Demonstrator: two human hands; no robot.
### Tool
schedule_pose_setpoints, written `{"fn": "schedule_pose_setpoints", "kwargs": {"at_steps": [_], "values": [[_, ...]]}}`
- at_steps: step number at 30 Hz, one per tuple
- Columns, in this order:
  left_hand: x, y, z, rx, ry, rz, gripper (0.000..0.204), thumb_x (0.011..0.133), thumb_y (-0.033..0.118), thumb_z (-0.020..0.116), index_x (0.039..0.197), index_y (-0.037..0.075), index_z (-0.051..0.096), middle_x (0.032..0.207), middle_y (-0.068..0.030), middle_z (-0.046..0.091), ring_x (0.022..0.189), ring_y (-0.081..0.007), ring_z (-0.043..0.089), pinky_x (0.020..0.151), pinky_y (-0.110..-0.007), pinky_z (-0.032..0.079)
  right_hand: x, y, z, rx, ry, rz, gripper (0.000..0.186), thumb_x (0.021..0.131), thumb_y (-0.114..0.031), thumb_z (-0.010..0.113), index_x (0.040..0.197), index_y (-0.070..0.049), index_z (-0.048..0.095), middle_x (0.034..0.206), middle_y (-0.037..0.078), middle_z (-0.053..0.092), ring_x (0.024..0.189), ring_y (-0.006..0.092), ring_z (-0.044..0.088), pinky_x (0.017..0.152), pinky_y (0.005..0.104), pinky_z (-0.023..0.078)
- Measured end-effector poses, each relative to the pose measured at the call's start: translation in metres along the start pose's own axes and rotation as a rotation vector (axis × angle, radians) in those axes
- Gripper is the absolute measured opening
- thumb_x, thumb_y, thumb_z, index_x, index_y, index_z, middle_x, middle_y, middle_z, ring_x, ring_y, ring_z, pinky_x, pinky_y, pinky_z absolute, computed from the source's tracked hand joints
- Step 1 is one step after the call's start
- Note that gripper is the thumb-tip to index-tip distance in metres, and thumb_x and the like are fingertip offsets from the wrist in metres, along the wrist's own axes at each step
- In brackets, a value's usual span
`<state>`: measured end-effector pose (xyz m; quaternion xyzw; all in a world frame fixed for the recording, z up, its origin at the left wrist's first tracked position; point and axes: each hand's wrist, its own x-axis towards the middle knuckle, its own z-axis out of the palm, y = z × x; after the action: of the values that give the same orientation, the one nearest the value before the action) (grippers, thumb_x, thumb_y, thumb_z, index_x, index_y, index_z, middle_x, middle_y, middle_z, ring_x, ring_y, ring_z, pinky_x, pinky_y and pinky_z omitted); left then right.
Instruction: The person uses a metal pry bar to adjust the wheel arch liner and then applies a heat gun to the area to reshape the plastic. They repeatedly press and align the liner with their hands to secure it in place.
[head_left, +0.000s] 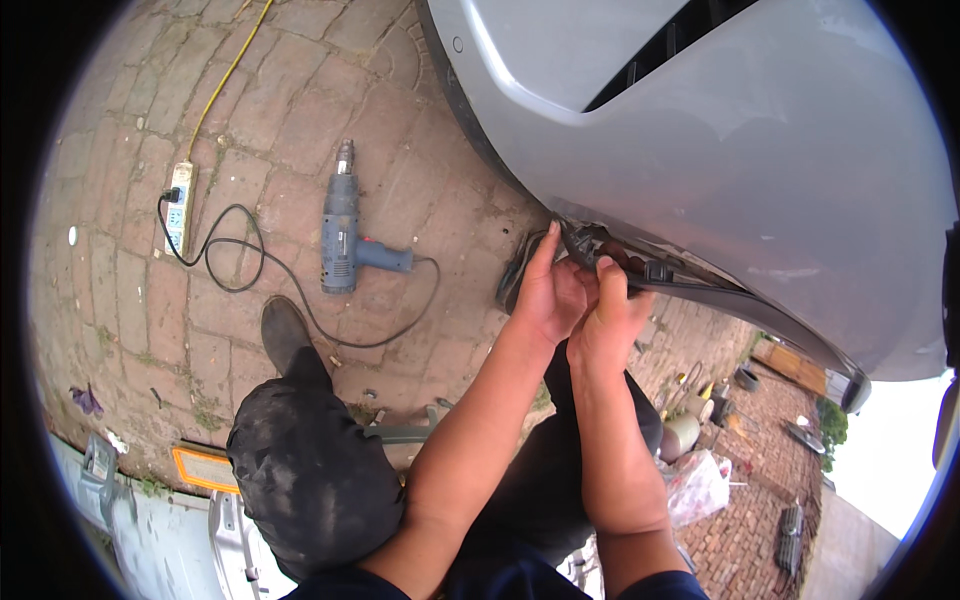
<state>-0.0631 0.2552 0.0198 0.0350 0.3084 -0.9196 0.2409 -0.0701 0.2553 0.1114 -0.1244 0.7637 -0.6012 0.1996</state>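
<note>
A grey car bumper (pixel 650 180) fills the upper right. Along its lower edge runs a black plastic trim strip (pixel 735 300), parted from the painted panel by a gap near my hands. My left hand (pixel 555 298) is closed at the strip's near end, one finger pressed up against the edge. Right beside it, my right hand (pixel 605 325) grips the strip with the thumb on top and the other fingers curled underneath. My hands touch or nearly touch each other. The underside of the strip and some fingertips are hidden.
A blue-grey heat gun (pixel 342 235) lies on the brick paving, its cable running to a white power strip (pixel 180 210) with a yellow cord (pixel 228 75). My dark shoe (pixel 285 333) stands below it. An orange-framed panel (pixel 205 468) and a plastic bag (pixel 700 487) lie nearby.
</note>
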Motion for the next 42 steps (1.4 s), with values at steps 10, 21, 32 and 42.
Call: {"fn": "schedule_pose_setpoints", "kwargs": {"at_steps": [10, 21, 32, 42], "values": [[-0.008, -0.022, 0.013, 0.299, 0.542, 0.482, 0.055, 0.11, 0.053, 0.059, 0.128, 0.002, 0.069, 0.117, -0.0093, 0.073, 0.107, -0.0167, 0.065, 0.099, -0.033, 0.052, 0.004, 0.003, -0.001, -0.116, 0.062, -0.04, 0.044, 0.096, -0.012, 0.079, 0.131, -0.001, 0.054, 0.119, 0.007, 0.064, 0.109, 0.0183, 0.059, 0.099, 0.0342, 0.047], [-0.021, -0.011, 0.043, 0.95, 0.661, 0.579, 0.05, 0.115, 0.025, 0.056, 0.148, -0.012, 0.055, 0.12, -0.0191, 0.076, 0.111, -0.023, 0.07, 0.097, -0.036, 0.053, 0.004, 0.005, -0.01, -0.149, 0.028, -0.023, 0.052, 0.098, -0.013, 0.079, 0.14, -0.001, 0.05, 0.13, 0.009, 0.063, 0.117, 0.0195, 0.058, 0.107, 0.0372, 0.045], [-0.015, -0.009, 0.053, 0.691, 0.469, 0.489, 0.042, 0.116, 0.023, 0.052, 0.146, -0.005, 0.052, 0.136, -0.0151, 0.066, 0.124, -0.0222, 0.062, 0.108, -0.037, 0.048, 0.011, 0.019, -0.041, -0.147, -0.145, -0.073, 0.055, 0.103, -0.011, 0.075, 0.148, 0.0, 0.046, 0.138, 0.01, 0.063, 0.122, 0.0183, 0.061, 0.111, 0.0359, 0.045], [-0.015, -0.026, 0.06, 0.577, 0.258, 0.569, 0.065, 0.11, 0.02, 0.054, 0.161, -0.011, 0.027, 0.152, -0.0143, 0.054, 0.141, -0.0244, 0.048, 0.122, -0.039, 0.034, 0.013, 0.009, -0.043, -0.187, -0.122, -0.216, 0.052, 0.107, -0.018, 0.071, 0.148, 0.003, 0.046, 0.14, 0.012, 0.062, 0.124, 0.018, 0.06, 0.11, 0.0347, 0.045]]}}
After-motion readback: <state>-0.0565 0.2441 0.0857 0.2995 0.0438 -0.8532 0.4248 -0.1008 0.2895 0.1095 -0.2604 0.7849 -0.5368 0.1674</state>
